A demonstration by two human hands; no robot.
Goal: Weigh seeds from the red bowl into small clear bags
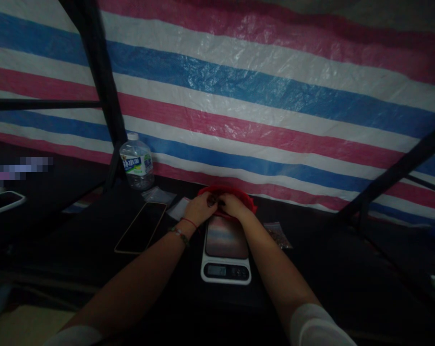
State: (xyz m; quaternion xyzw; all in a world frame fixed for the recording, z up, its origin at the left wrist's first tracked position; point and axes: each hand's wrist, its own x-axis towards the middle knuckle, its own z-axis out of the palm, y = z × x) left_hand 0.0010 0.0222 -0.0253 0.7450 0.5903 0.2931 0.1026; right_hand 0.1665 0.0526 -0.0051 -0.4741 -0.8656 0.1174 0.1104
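Both hands reach over a kitchen scale into a red, shallow bowl-like container (251,202), whose rim shows around them. My left hand (199,207) comes in from the left with its fingers curled, close to my right hand (232,205). The right fingers are also bent inward and almost meet the left ones. Small dark bits seem to lie between them, too dim to name. Below the hands stands the white scale (227,238), with a bare metal plate and a lit display. A zip bag of small brownish pieces (277,235) lies right of my right forearm.
A phone (141,228) lies left of my left wrist. Behind it are clear plastic bags (159,195) and a large clear bottle (137,163). Another phone (3,203) is at far left. Dark metal posts (100,72) stand before a striped plastic sheet (257,86).
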